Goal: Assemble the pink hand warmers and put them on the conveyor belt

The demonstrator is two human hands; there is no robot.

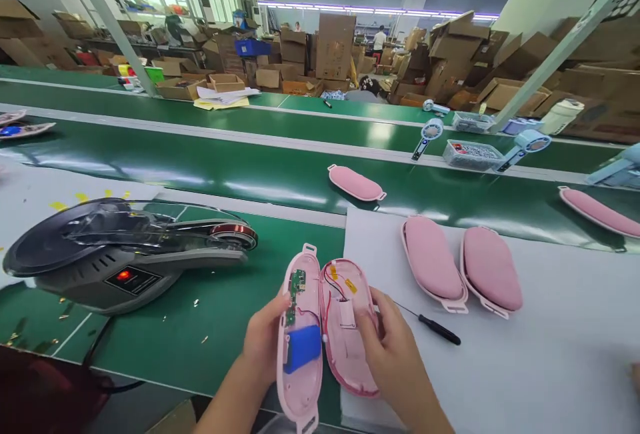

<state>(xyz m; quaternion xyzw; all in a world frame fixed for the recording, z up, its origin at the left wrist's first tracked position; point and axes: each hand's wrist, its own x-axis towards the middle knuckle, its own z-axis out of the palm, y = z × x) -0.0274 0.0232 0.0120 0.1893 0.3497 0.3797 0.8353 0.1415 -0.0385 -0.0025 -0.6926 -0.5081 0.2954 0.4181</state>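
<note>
My left hand grips one pink plastic half-shell by its outer edge. Inside that half sit a green circuit board and a blue battery pack. The other half, a pink padded shell, is in my right hand, thumb on its inside and fingers behind. Thin wires, yellow tape pieces and a small white block show inside it. Both halves lie open side by side, wires between them. A black-handled screwdriver rests on the white sheet to the right.
Two closed pink cases lie on the white sheet. Another pink case sits on the green conveyor. At left stands a grey tape machine with a lit red display. Light-blue handheld fans and a screw tub stand beyond.
</note>
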